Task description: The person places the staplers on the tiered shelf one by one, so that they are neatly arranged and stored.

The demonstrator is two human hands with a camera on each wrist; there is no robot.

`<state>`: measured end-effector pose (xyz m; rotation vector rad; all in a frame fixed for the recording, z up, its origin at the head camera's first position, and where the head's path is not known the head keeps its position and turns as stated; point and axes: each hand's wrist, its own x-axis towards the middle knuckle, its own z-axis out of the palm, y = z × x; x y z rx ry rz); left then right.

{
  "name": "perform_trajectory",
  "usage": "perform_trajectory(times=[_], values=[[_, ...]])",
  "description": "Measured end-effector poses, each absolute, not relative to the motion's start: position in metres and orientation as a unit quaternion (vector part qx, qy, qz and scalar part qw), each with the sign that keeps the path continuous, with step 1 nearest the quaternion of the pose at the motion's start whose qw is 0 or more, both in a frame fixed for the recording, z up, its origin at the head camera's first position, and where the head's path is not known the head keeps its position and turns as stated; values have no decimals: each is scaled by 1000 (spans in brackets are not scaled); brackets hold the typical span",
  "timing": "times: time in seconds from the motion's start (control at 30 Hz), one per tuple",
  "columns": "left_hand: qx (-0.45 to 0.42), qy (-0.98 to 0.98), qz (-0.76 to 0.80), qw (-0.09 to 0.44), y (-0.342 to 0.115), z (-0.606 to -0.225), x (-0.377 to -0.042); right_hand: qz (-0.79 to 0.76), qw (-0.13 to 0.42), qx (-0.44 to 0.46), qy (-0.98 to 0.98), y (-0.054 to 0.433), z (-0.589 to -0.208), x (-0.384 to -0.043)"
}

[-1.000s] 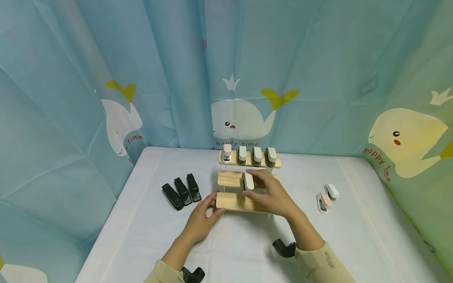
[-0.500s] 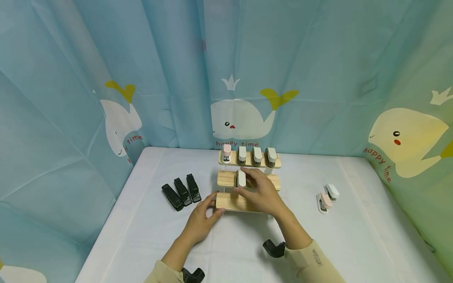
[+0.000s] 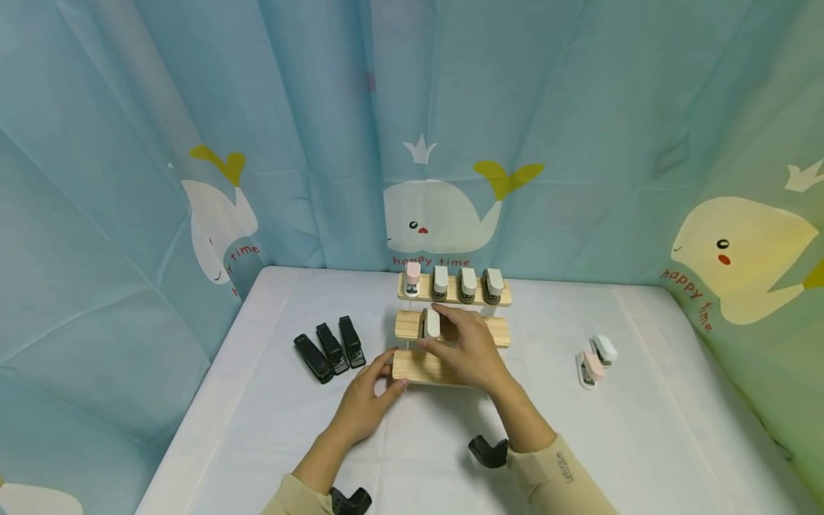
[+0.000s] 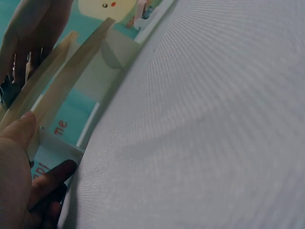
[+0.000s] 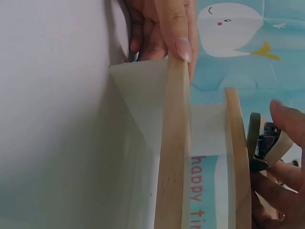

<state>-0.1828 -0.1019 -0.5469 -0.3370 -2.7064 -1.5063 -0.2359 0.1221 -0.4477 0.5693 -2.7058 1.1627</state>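
Note:
My right hand pinches a small stapler with a white top and dark base at the middle tier of a wooden stepped rack. In the right wrist view that stapler stands right at the face of the middle board, thumb on one side and fingers on the other. My left hand grips the left end of the rack's lowest board. Its thumb lies on the board's front edge, with the other fingers at the side panel. On the top tier stand a pink stapler and several white-topped staplers.
Several black staplers lie in a slanted row left of the rack. To the right, a pink stapler and a white stapler sit side by side on the white tablecloth. A blue whale-print curtain hangs behind the table.
My right hand has moved left along the middle tier with the white-topped stapler, from near the middle toward the tier's left part. The left hand keeps its place on the rack.

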Motion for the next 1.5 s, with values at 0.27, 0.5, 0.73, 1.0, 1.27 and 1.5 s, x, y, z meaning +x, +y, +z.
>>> perform_trajectory(times=[0.27,0.5,0.73,1.0,1.27,1.5], values=[[-108,-870,-482,14,-102,-548,-182,387,71,162,-905,116,-447,-234],[-105,-869,-483,12,-102,-548,-182,387,64,131,-910,111,-446,-233],[-105,-869,-483,10,-103,-548,-182,387,57,115,-913,108,-446,-232],[-107,-869,-483,15,-102,-549,-184,384,52,111,-915,107,-445,-233],[-110,-869,-481,16,-101,-549,-186,397,62,129,-907,110,-443,-234],[-107,-870,-480,19,-102,-550,-184,424,51,146,-892,116,-442,-232]])
